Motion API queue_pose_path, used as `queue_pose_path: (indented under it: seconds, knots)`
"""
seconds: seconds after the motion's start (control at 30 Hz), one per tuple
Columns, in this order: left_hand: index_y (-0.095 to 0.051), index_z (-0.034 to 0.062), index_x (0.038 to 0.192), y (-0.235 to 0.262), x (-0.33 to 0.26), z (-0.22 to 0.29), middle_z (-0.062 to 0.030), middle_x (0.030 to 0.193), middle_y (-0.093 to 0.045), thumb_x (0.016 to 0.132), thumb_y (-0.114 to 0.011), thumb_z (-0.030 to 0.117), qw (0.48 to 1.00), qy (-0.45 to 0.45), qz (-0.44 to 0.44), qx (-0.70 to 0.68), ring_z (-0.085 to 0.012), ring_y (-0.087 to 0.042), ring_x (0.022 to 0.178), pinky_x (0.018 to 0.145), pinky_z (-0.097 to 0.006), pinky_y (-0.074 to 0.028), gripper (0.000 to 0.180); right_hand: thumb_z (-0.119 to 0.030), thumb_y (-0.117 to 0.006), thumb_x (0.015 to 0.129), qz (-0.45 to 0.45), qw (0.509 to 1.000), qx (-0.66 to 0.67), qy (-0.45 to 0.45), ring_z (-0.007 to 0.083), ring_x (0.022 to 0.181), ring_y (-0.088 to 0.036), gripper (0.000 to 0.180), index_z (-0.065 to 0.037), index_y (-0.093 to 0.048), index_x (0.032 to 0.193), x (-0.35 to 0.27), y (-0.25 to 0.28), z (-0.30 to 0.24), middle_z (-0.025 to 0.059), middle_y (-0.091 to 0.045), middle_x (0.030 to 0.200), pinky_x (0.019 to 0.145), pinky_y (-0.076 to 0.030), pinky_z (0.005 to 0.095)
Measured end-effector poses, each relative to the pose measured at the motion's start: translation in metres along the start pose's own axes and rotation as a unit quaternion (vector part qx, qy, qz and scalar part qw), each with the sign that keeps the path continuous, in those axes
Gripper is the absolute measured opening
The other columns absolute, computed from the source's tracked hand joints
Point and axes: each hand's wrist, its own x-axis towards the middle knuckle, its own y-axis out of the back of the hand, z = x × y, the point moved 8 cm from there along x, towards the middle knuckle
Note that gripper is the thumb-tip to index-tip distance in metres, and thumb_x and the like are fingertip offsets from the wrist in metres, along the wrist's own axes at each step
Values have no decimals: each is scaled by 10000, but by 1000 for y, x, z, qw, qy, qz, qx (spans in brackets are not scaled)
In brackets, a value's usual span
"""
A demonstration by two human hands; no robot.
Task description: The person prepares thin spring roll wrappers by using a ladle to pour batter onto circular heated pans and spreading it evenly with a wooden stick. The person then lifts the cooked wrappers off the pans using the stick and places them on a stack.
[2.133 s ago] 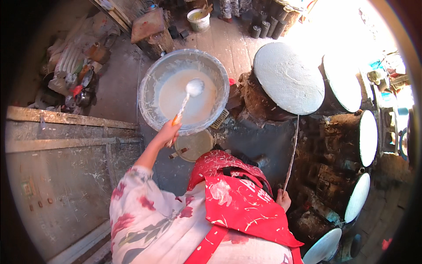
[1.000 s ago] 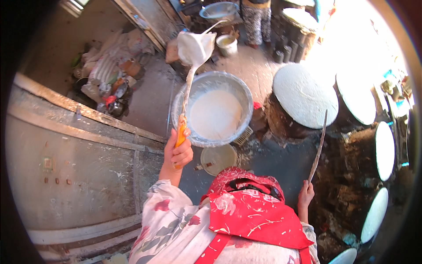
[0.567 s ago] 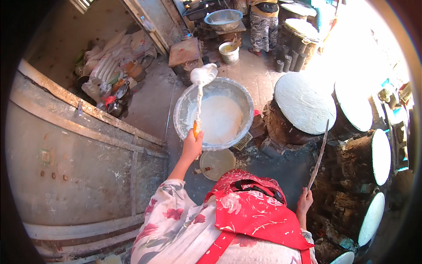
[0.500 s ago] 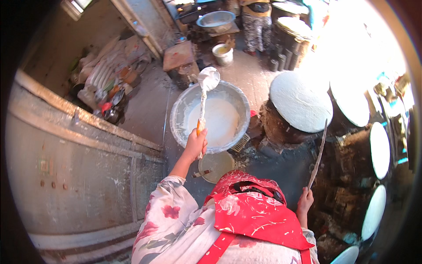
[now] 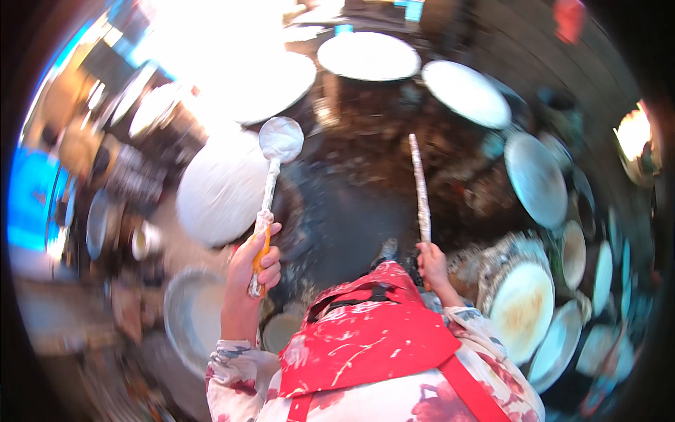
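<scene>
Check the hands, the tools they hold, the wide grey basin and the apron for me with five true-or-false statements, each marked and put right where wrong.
1. The left hand grips the ladle by its orange handle. True.
2. The right hand is empty. False: it grips a long, thin stick.
3. The ladle's bowl is dipped in the wide grey basin. False: it is held up, away from the basin.
4. The red apron bears pale splashes. True.
5. The basin appears to the right of the apron. False: it appears to the left.
</scene>
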Motion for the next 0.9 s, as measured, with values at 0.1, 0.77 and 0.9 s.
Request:
queue_pose_path:
  seconds: [0.1,0.77,0.9]
  knots:
    - [-475,70,1245,-89,72,-25,18,622,-407,972,-462,263,990,94,-89,54,-63,-365,393,372,-213,-305,335,-294,-442,984,88,994,64,19,55,384,-395,284,-42,-570,1002,-2,51,-3,-17,-472,593,346,-315,211]
    - [-449,59,1065,-519,312,-401,-7,635,-473,913,-558,223,666,286,-476,498,-90,-434,405,369,-232,-351,248,-315,-444,973,557,795,240,-18,155,413,-471,355,-16,-490,788,11,323,-4,47,-495,580,411,-377,325]
    - [-473,7,1078,-519,352,-443,-30,617,-489,889,-570,202,596,177,-529,578,-122,-455,392,362,-271,-375,289,-300,-456,958,598,773,199,-76,307,562,-566,327,-1,-529,849,32,314,18,139,-565,657,539,-435,430]
